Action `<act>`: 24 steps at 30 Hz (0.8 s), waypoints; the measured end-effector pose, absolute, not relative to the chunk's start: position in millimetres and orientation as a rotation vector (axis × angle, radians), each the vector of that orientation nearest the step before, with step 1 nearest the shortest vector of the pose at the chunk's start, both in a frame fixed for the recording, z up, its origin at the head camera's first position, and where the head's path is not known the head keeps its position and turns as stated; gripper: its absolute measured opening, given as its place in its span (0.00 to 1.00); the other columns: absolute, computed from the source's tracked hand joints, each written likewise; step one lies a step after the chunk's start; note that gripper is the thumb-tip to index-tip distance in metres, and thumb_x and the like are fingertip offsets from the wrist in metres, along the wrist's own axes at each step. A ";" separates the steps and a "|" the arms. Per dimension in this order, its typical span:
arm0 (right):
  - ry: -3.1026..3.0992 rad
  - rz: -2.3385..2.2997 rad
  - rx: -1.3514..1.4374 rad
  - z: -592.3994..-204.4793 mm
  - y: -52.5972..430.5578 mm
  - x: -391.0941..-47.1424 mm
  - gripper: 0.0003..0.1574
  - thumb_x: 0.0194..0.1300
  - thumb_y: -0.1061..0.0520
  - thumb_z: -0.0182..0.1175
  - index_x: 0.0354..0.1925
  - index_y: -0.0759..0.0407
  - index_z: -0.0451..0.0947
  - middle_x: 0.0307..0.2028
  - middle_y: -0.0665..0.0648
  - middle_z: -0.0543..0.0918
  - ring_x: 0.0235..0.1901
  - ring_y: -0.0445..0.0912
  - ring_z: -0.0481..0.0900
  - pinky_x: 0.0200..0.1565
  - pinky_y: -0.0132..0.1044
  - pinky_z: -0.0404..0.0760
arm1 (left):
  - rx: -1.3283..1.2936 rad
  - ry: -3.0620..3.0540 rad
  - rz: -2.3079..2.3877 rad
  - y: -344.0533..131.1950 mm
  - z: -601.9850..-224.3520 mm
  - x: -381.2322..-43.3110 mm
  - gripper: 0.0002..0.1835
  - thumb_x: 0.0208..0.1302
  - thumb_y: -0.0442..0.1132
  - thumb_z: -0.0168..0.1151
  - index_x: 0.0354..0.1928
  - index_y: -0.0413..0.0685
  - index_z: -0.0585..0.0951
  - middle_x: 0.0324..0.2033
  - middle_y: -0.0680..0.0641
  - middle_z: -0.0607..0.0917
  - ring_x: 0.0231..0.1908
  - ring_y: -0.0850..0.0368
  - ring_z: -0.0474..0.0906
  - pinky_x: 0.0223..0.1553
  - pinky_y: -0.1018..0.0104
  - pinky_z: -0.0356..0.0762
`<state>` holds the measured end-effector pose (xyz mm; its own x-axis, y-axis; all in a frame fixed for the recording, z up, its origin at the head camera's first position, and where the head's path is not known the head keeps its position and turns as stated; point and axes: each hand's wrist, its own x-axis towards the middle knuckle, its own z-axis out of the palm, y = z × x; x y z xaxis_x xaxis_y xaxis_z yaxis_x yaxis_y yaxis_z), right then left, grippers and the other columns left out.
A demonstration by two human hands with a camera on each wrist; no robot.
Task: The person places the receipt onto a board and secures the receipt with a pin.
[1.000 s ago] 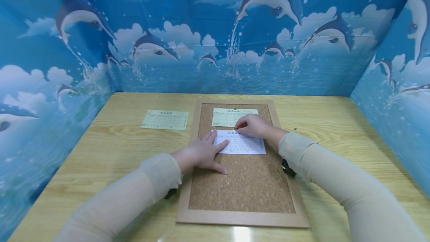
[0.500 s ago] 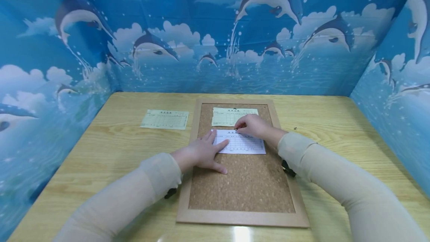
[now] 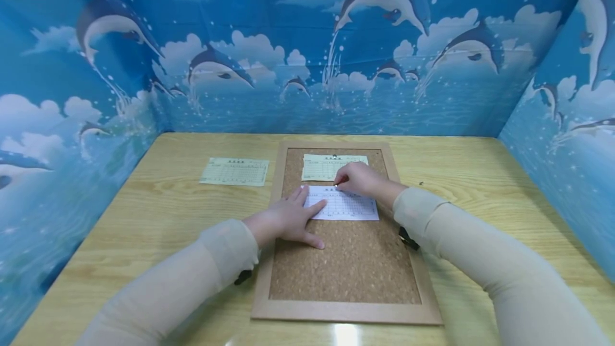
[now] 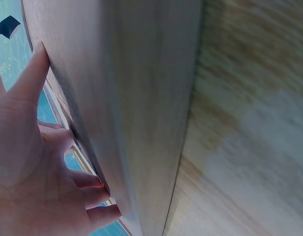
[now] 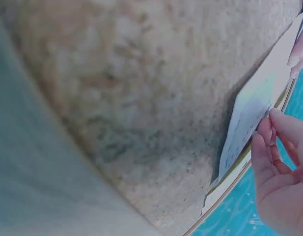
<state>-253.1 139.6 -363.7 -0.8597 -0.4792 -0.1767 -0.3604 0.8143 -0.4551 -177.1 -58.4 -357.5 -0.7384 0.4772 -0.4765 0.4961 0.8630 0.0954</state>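
Corkboard on worktop: left hand rests on white slip, fingers spread wide; right hand, fingers pinching small pin at slip's upper edge.

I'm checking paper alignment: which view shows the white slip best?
The head view shows the white slip from above on the corkboard, partly covered by the left hand and right hand. The right wrist view shows it at a steep slant; in the left wrist view I cannot make it out.
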 end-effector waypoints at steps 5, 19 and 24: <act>2.708 -0.613 -0.629 -363.5 138.9 -252.6 0.04 0.61 0.61 0.62 0.34 0.56 0.84 0.33 0.51 0.83 0.35 0.43 0.78 0.40 0.39 0.77 | 0.713 2.535 -0.049 -58.4 -357.2 -177.0 0.54 0.46 0.77 0.51 0.73 0.66 0.46 0.71 0.36 0.36 0.70 0.42 0.33 0.65 0.48 0.50; 2.723 -0.613 -0.598 -362.6 137.3 -251.8 0.03 0.61 0.60 0.63 0.33 0.56 0.84 0.31 0.51 0.83 0.33 0.43 0.78 0.39 0.38 0.78 | 0.718 2.538 -0.029 -58.8 -359.2 -177.7 0.54 0.45 0.78 0.51 0.73 0.66 0.47 0.71 0.36 0.37 0.70 0.42 0.33 0.65 0.47 0.49; 2.727 -0.604 -0.593 -362.7 136.7 -251.9 0.03 0.61 0.60 0.63 0.33 0.56 0.84 0.31 0.50 0.83 0.33 0.42 0.78 0.39 0.37 0.78 | 0.714 2.539 -0.026 -58.6 -359.7 -178.4 0.54 0.45 0.77 0.51 0.73 0.66 0.47 0.71 0.36 0.36 0.70 0.42 0.33 0.65 0.47 0.49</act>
<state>-251.9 136.7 -362.7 -0.8746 -0.4487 -0.1837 -0.3291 0.8276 -0.4548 -178.4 -58.6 -359.7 -0.7384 0.4837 -0.4699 0.4934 0.8625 0.1125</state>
